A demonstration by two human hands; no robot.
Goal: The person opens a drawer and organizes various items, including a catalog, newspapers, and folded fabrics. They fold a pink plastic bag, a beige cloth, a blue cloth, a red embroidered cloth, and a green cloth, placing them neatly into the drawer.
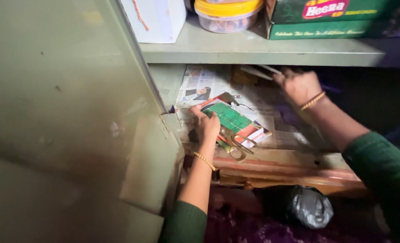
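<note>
On the papered shelf, the left hand (207,126) rests half-curled on a green card (229,117) running 10 to 4 o'clock, while the right hand (300,85), at 2 o'clock, pinches pale strips (261,71)

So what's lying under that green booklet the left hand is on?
Under the green booklet lie red and white papers, with brass scissors beside them, all on a newspaper lining. The left hand covers the stack's left edge, hiding what is beneath.

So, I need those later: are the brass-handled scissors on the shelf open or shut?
Shut: the brass-handled scissors lie with both handle loops close together.
</note>
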